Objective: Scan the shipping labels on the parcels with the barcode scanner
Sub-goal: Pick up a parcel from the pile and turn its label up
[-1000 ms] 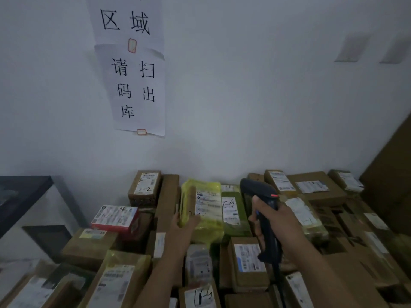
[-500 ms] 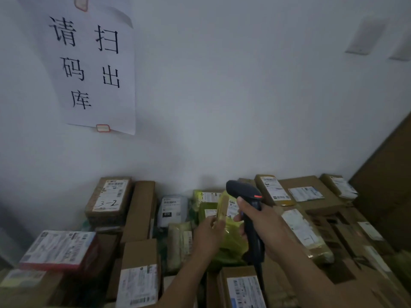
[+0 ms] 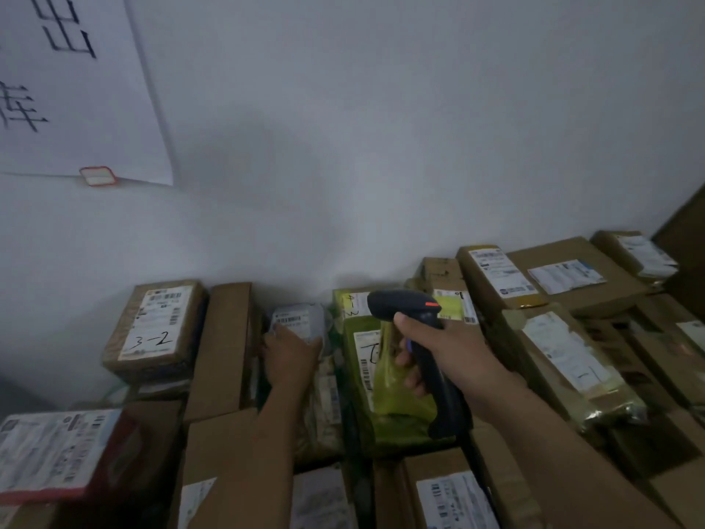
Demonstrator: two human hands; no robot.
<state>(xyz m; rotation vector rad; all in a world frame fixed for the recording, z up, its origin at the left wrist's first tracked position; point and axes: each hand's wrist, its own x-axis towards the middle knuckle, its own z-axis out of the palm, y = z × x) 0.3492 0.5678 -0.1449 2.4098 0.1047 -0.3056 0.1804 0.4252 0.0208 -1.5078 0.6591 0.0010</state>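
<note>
The right hand (image 3: pixel 454 353) is clenched round the grip of the black barcode scanner (image 3: pixel 414 313), with the thumb across the neck and a finger on the blue trigger. The scanner sits low and just right of the frame's centre. Its head, marked with a red stripe, is turned toward 9 o'clock, and its handle runs down toward 5 o'clock. In this view it overlaps the green bag (image 3: pixel 385 379), a glossy yellow-green parcel whose white label carries a handwritten mark and a barcode. The hand hides part of that label.

At 9 o'clock from the scanner, the left hand (image 3: pixel 290 355) lies on the grey pouch (image 3: pixel 301 318), a soft pale parcel close to the wall (image 3: pixel 381 147). The fingertips reach the lower edge of the pouch's barcode label. I cannot tell whether they clasp the pouch or only rest on it.

Further toward 9 o'clock stands a plain brown box (image 3: pixel 225 349), and beyond it a carton (image 3: pixel 156 326) with "3-2" written on its label. At 7 o'clock in the frame lies a red-edged parcel (image 3: pixel 57 456) with a big white label. At 3 o'clock from the scanner a long taped parcel (image 3: pixel 564 360) lies slanted, with more labelled cartons behind it along the wall. A white paper sign (image 3: pixel 76 108) with black characters hangs at 10 o'clock.
</note>
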